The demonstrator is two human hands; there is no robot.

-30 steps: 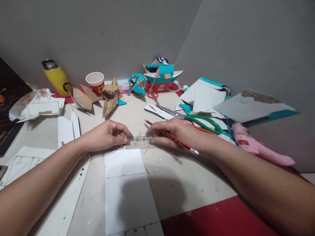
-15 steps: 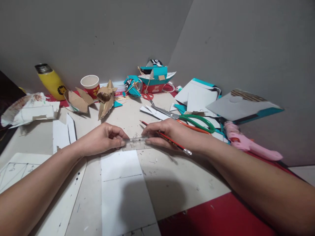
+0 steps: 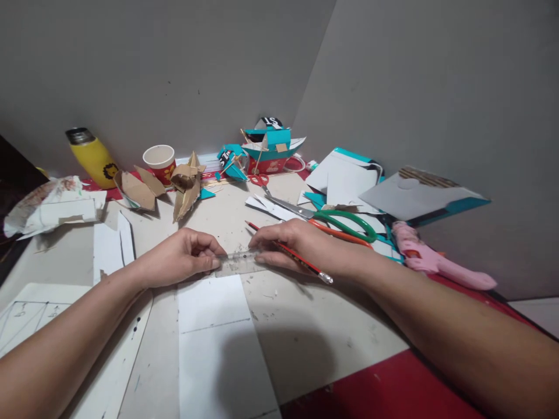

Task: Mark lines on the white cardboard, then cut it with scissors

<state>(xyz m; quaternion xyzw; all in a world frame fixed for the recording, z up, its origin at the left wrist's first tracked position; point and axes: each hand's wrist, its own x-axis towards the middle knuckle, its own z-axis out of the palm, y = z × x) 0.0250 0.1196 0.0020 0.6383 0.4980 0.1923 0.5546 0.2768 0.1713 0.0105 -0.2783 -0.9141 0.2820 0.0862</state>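
Observation:
A clear ruler [image 3: 238, 263] lies across the top end of a white card strip [image 3: 216, 355], which bears a drawn pencil line across it. My left hand [image 3: 186, 258] pinches the ruler's left end between thumb and fingers. At the other end, my right hand [image 3: 292, 244] grips the ruler with thumb and fingertips. A red and black pencil [image 3: 305, 263] is also tucked in that right hand, its tip pointing up and left and its eraser end toward me. The ruler's ends are hidden by my fingers.
Green-and-orange-handled scissors [image 3: 345, 218] lie past my right hand, near card scraps [image 3: 349, 180] and a pink glue gun [image 3: 441, 262]. Behind stand a yellow bottle [image 3: 94, 157], a paper cup [image 3: 159, 160], cardboard pieces [image 3: 187, 183] and a teal model boat [image 3: 275, 142]. A drawn sheet [image 3: 39, 331] lies left.
The whole scene sits slightly lower in the view, as the camera has tilted a little. Both hands keep the same hold on the ruler, and the pencil stays in my right hand.

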